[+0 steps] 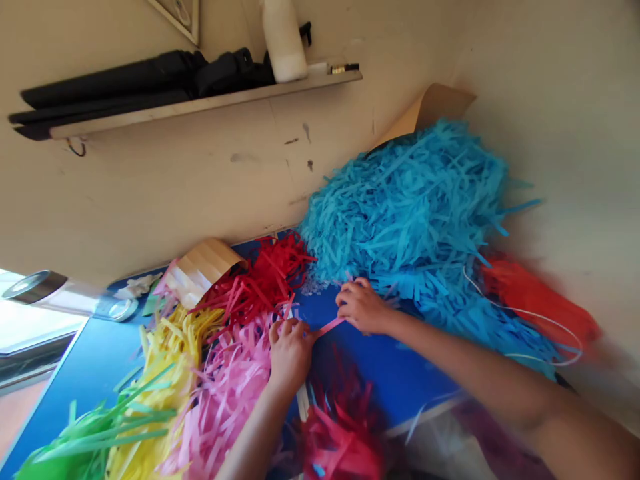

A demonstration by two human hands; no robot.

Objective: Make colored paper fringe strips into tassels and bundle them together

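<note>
Wall [125,200]: beige, with a few dark scuff marks [307,133].
Shelf [215,105]: narrow, its right end higher in this view.
Shelf's left part: long black objects [110,81] lying lengthwise, too dark to identify.
Shelf's right part: white bottle [285,43], its top cut off; beside it, a small black item [352,67].
Above the shelf: corner of a pale frame [195,23].
Far left: see-through cylinder [70,297] on its side, one end dark.
</note>
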